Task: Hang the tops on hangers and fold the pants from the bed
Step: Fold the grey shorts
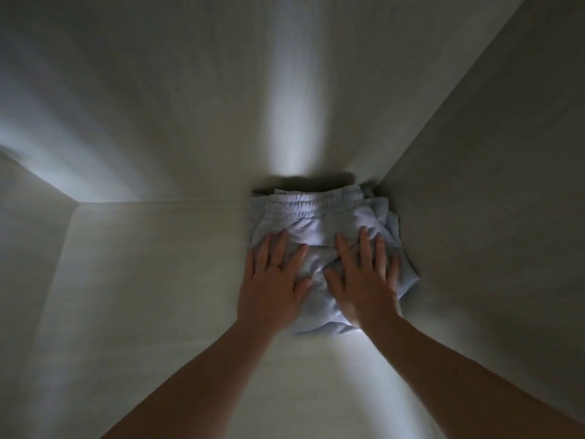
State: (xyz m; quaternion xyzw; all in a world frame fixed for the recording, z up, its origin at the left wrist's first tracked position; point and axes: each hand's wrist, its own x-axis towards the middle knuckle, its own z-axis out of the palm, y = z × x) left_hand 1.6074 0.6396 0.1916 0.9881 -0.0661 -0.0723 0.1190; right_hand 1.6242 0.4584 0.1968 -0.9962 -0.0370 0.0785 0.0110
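A folded pair of light blue pants [316,217] lies on a pale shelf surface [158,280], its elastic waistband at the far edge. The bundle sits in the back right corner, against the back wall and the right side wall. My left hand [275,280] lies flat on the left half of the pants with fingers straight and spread; a ring shows on one finger. Flat on the right half rests my right hand [364,277], fingers also straight. Both palms press down on the fabric. No tops, hangers or bed are in view.
Pale walls enclose the space: a back panel [190,106], a right side panel [506,185] and a left side panel [28,248]. The light is dim, with a bright streak on the back panel above the pants.
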